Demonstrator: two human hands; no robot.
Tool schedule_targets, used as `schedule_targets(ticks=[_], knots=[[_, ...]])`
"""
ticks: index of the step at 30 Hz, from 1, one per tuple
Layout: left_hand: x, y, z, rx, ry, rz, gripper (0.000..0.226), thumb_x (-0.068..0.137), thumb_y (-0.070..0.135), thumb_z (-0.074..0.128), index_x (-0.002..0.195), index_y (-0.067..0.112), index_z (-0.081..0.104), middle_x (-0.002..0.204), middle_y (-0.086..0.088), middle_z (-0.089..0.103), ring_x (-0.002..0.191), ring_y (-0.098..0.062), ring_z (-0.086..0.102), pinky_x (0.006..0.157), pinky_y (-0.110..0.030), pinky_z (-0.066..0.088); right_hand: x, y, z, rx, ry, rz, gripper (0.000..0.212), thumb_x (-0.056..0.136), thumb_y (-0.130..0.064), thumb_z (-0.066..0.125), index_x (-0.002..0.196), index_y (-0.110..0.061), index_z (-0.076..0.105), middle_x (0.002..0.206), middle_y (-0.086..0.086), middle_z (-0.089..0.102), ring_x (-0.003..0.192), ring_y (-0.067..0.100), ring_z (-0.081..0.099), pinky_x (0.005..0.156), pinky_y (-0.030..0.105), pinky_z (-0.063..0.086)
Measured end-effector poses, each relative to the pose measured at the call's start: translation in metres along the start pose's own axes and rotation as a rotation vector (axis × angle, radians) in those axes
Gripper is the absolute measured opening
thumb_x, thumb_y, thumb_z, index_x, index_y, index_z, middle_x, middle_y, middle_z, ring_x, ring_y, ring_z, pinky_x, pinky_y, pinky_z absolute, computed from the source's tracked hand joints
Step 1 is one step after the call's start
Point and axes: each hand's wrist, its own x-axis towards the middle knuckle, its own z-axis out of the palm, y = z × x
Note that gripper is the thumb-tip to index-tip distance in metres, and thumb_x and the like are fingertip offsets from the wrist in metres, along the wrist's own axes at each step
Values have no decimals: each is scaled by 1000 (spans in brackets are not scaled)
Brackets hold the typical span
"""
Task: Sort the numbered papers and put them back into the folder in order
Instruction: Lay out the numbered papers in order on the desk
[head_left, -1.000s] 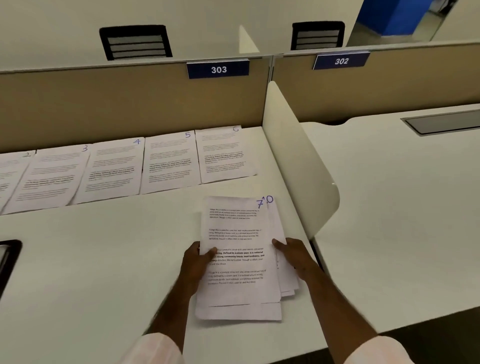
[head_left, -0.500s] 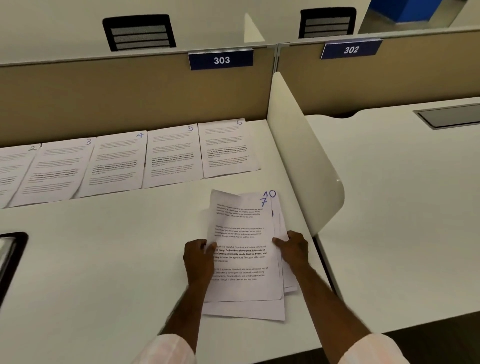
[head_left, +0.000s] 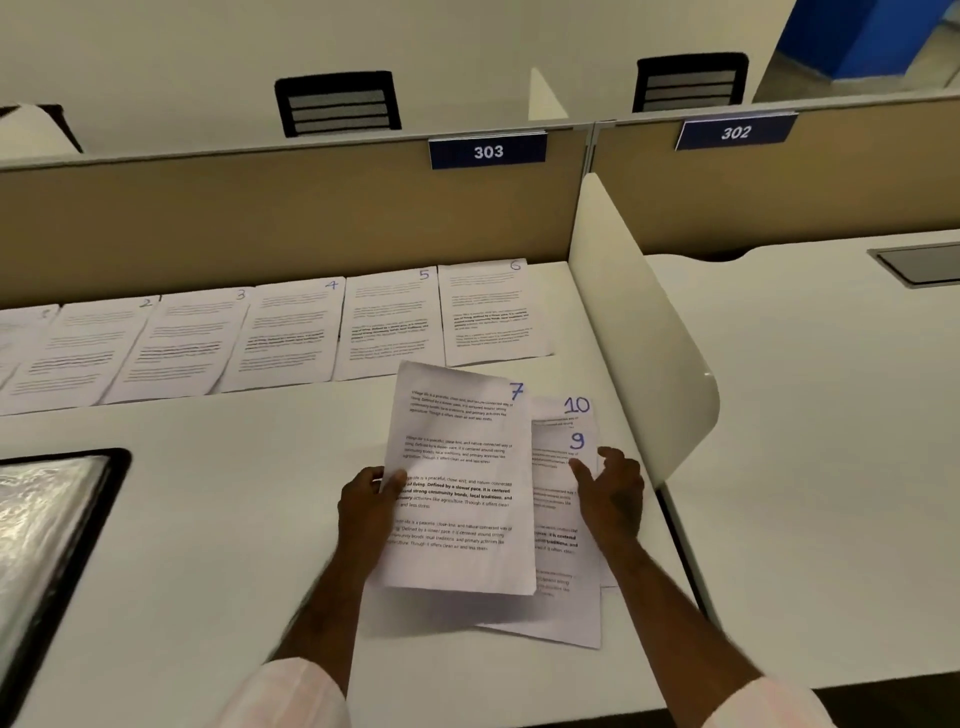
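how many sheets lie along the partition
6, left to right: a cut-off sheet at the frame edge, then sheet 2, sheet 3, sheet 4, sheet 5, sheet 6. More may lie off-frame.

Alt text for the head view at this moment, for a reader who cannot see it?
The left hand holds sheet 7 by its left edge over a small pile showing sheets 9 and 10, which the right hand touches. Sheets 2 to 6 lie in a row on the desk against the partition.
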Motion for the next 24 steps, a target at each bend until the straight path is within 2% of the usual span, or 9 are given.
schedule_targets(ticks=[2, 3, 5, 7, 11, 16, 21, 24], knots=[[-2, 4, -16, -45, 16, 10, 26, 91, 37, 67, 106, 16, 67, 95, 0, 74, 84, -20, 71, 82, -44, 58, -11, -25, 8, 170, -125, -8, 35, 92, -44, 59, 105, -12, 63, 100, 6, 66, 95, 24, 64, 67, 26, 48], [-3, 5, -23, -66, 21, 13, 23, 91, 37, 68, 103, 17, 67, 93, 0, 74, 83, -20, 72, 81, -44, 58, -17, -36, 13, 268, -236, 10, 36, 92, -46, 59, 98, -12, 66, 92, 4, 69, 89, 22, 67, 65, 24, 48], [-4, 6, -41, -93, 39, 22, 19, 90, 37, 68, 98, 19, 68, 91, 1, 75, 82, -20, 72, 80, -45, 59, -32, -57, 25, 421, -444, 65, 33, 91, -48, 61, 97, -16, 68, 92, 1, 72, 86, 18, 69, 67, 26, 52], [-3, 5, -62, -129, 57, 23, 18, 90, 36, 70, 96, 19, 69, 90, 0, 75, 83, -21, 72, 81, -45, 59, -46, -72, 40, 495, -531, 74, 25, 89, -40, 66, 97, -16, 69, 93, 2, 73, 87, 19, 69, 67, 28, 53], [0, -1, -108, -127, 94, 16, 15, 89, 33, 72, 92, 18, 69, 88, 0, 75, 82, -21, 72, 81, -42, 58, -69, -94, 70, 481, -572, 19, 12, 87, -21, 72, 92, -10, 71, 91, 6, 74, 86, 23, 68, 68, 30, 53], [9, -24, -177, -51, 86, -19, 14, 88, 30, 73, 84, 17, 69, 83, 1, 74, 78, -20, 71, 77, -40, 58, -108, -124, 115, 433, -577, 10, 7, 88, -20, 71, 87, -13, 70, 90, 5, 72, 84, 22, 67, 68, 30, 51], [36, -60, -256, 93, 78, -35, 23, 86, 31, 74, 80, 9, 70, 79, -2, 73, 77, -22, 70, 75, -38, 56, -162, -159, 176, 387, -561, 5, 12, 89, -20, 69, 83, -10, 69, 85, 5, 71, 76, 18, 64, 62, 26, 49], [56, -87, -301, 182, 68, -44, 28, 85, 33, 74, 75, 8, 68, 75, -3, 71, 76, -25, 68, 72, -38, 54, -196, -171, 218, 316, -539, 11, 18, 89, -23, 69, 81, -7, 69, 84, 10, 71, 76, 21, 64, 66, 33, 53]])
